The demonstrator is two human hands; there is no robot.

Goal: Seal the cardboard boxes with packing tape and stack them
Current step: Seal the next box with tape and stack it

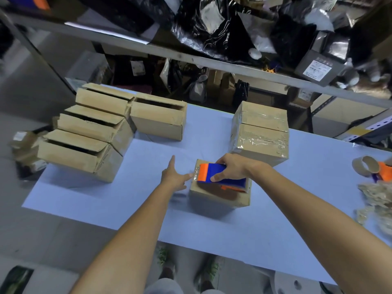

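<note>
Tape dispenser (222, 177) spans box (218, 198) left-right, nose leftward; right fingers (222, 160) grip it, left fingers (186, 177) spread.

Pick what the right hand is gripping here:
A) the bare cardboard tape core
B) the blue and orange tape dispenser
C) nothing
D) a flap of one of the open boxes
B: the right hand has fingers and thumb curled round the blue and orange tape dispenser, which sits on top of the small box, while the left hand lies open beside that box.
</note>
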